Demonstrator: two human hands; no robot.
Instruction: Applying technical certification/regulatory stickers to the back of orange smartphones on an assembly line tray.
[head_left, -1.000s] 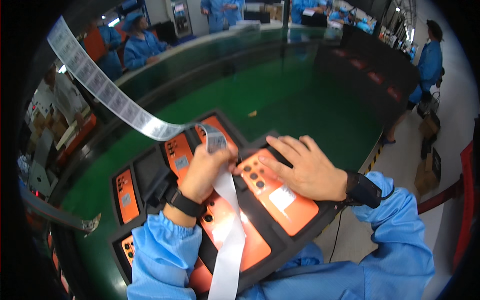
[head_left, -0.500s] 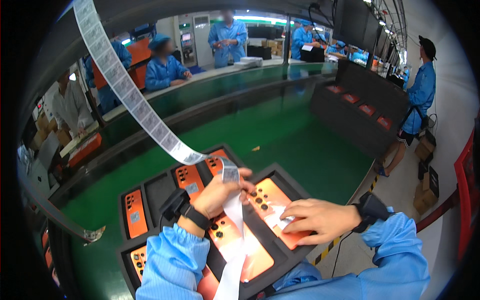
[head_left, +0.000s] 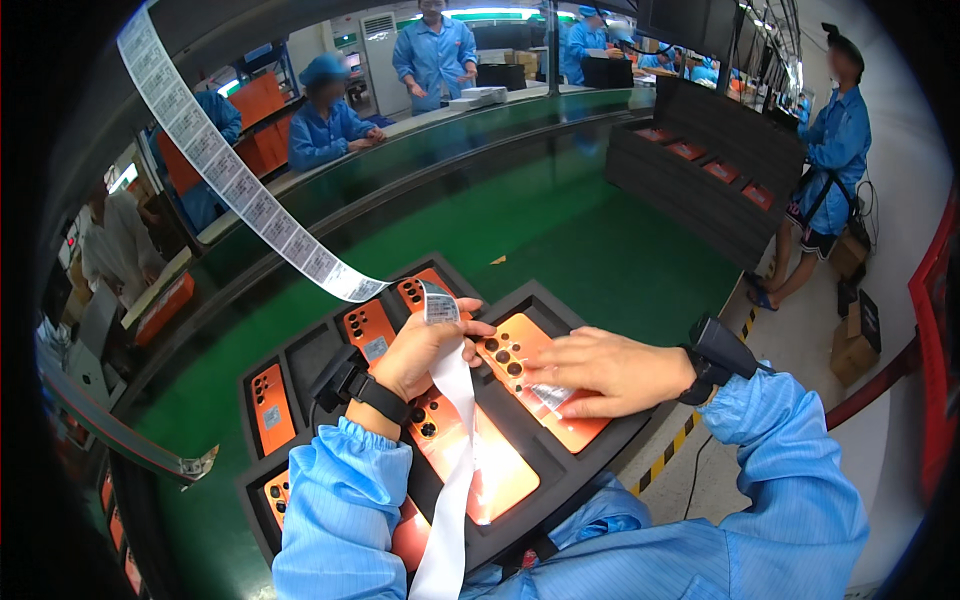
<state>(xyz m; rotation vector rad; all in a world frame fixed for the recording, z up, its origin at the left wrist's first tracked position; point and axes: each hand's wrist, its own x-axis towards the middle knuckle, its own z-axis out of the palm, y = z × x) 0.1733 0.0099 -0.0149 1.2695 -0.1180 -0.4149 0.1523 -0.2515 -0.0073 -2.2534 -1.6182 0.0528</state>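
My left hand (head_left: 425, 355) is closed on a long strip of printed labels (head_left: 250, 203); its bare white backing (head_left: 453, 500) hangs down across the tray. The strip bends over the fingers and rises to the upper left. Fingers outstretched, my right hand (head_left: 622, 372) lies on an orange phone (head_left: 518, 332), touching a silvery label (head_left: 551, 396) on its back. That phone rests in the right part of a black foam tray (head_left: 310, 372). Beside it, another orange phone (head_left: 490, 465) shines with glare, partly behind the backing. Farther left, an orange phone (head_left: 270, 405) bears a label.
The tray sits on a green conveyor belt (head_left: 520, 240). A black foam box (head_left: 700, 190) with orange items stands farther along. A red frame (head_left: 930, 370) borders the right. Several people in blue coats (head_left: 435, 55) work across the belt; one person (head_left: 840, 150) stands at far right.
My right hand has shifted slightly up and left over the phone, leaving more of the label visible. My left hand still grips the strip. The view has tilted slightly.
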